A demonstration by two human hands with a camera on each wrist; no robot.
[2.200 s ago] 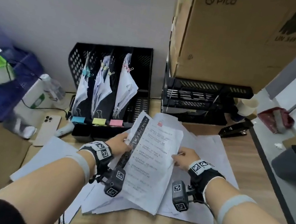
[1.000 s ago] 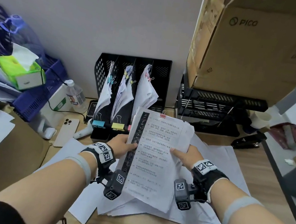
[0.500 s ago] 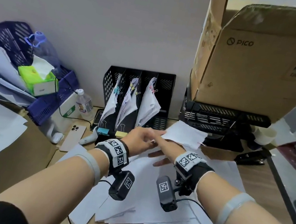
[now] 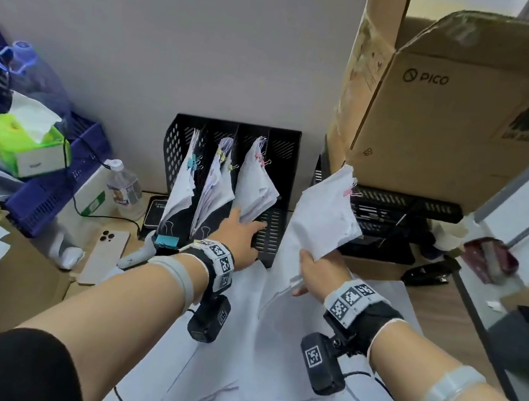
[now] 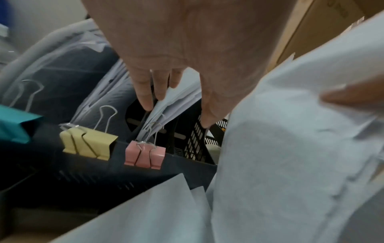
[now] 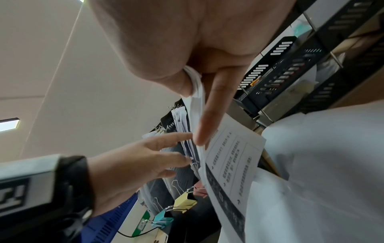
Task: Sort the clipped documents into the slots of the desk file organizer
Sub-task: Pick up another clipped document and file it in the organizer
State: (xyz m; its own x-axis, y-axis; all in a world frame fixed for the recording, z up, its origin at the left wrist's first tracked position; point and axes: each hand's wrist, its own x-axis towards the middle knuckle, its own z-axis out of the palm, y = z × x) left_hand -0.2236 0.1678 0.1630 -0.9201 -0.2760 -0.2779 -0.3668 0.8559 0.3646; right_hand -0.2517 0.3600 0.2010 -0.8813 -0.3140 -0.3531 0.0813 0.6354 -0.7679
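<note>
Right hand pinches clipped doc w/ pink clip — held up just right of black organizer. Left hand, fingers straight, touches papers in rightmost filled slot — pink-clip stack.

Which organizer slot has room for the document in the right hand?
The rightmost slot, between the pink-clipped stack and the organizer wall, looks bare. The three slots to its left hold papers, and the left hand touches the pink stack.
</note>
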